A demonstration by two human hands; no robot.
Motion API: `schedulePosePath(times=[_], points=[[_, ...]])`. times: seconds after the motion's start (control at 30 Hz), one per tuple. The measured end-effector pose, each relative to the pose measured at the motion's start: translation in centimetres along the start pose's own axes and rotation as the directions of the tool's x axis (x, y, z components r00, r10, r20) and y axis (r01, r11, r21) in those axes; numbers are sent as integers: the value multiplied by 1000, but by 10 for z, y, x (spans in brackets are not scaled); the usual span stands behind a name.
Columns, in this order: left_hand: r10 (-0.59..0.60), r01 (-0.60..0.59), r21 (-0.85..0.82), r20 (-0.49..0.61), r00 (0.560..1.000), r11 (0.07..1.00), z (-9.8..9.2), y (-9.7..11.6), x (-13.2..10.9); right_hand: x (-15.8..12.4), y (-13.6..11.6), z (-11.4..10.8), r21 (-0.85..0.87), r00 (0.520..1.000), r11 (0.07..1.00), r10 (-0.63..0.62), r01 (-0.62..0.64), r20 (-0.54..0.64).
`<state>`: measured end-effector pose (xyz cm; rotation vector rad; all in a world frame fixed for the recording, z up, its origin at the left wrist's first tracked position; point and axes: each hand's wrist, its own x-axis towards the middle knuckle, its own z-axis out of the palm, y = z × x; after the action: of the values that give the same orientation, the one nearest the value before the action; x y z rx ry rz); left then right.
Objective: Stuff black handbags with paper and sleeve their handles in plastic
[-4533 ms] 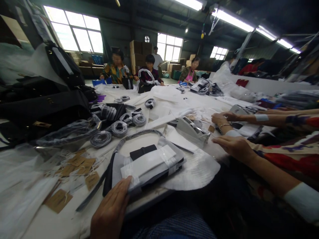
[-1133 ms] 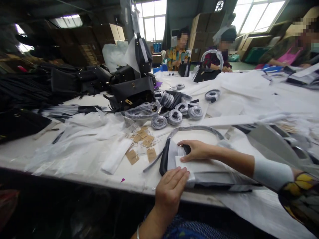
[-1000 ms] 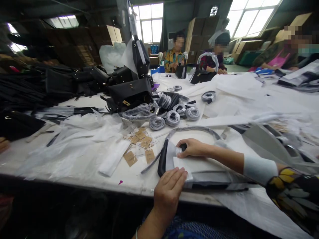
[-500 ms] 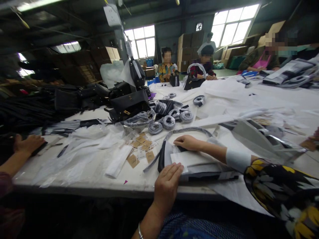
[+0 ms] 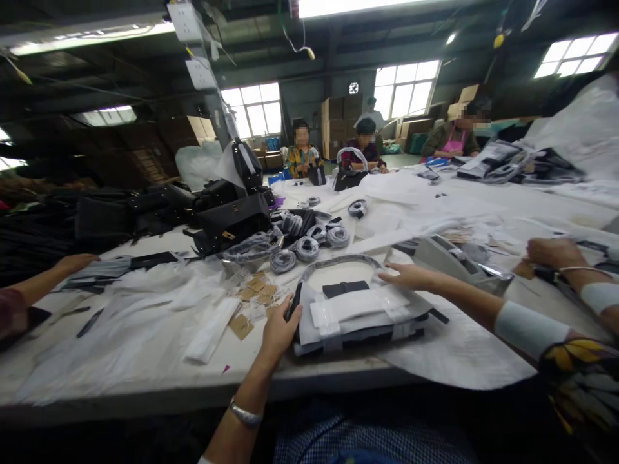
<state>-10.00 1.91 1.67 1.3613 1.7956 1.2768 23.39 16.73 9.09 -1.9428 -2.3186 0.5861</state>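
A black handbag (image 5: pixel 374 336), partly covered in pale wrapping, lies at the near edge of the table. Clear film wraps its curved handle (image 5: pixel 338 260), which arches away from me. White padding (image 5: pixel 355 309) lies across the bag, held by clear tape, with a dark strap piece (image 5: pixel 345 289) above it. My left hand (image 5: pixel 281 330) grips the bag's left side, fingers closed around the edge. My right hand (image 5: pixel 407 276) is at the handle's right base with fingers stretched out; whether it presses on the bag is hard to tell.
Brown tags (image 5: pixel 242 327) and white sheets (image 5: pixel 140 322) lie left of the bag. Behind are coiled straps (image 5: pixel 307 248) and black bags (image 5: pixel 232 222). A grey tape dispenser (image 5: pixel 438 261) stands right. Co-workers' hands (image 5: pixel 556 252) (image 5: pixel 77 263) reach in from both sides.
My left hand has moved from the bag's front to its left edge and closed there. The right hand has shifted off the padding to the handle's right base. The view has turned right.
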Motion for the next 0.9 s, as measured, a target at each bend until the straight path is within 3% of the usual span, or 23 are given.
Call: schedulePosePath(times=[0.2,0.3,0.37,0.4,0.47,0.53,0.6,0.67,0.77,0.9], points=[[-41,24,-272,-58,998,962,-7,22,-10,-11,-11,-22,250,994,968,-10,38,-110],[36,-90,-398,-142,989,913,-15,38,-23,-10,-23,-38,403,936,862,-197,308,-293],[67,-137,-330,-214,974,934,-15,42,-34,-3,-29,-40,426,849,757,-315,495,-425],[75,-143,-269,-250,965,953,-13,41,-41,2,-30,-36,424,829,736,-340,528,-443],[112,-155,-146,-267,957,977,-9,36,-52,12,-28,-23,434,857,757,-323,488,-401],[193,-213,-74,-210,958,974,-7,30,-60,17,-23,-6,446,902,806,-238,390,-360],[259,-269,-73,-121,958,960,-12,28,-60,13,-20,9,460,895,822,-125,335,-429],[271,-275,-99,-56,961,956,-22,31,-49,-1,-23,18,437,815,816,-70,379,-575],[255,-254,-46,1,967,966,-34,45,-10,-36,-39,22,297,685,800,-184,521,-705],[244,-251,115,72,967,961,-19,71,72,-76,-67,30,259,645,700,-364,666,-672]])
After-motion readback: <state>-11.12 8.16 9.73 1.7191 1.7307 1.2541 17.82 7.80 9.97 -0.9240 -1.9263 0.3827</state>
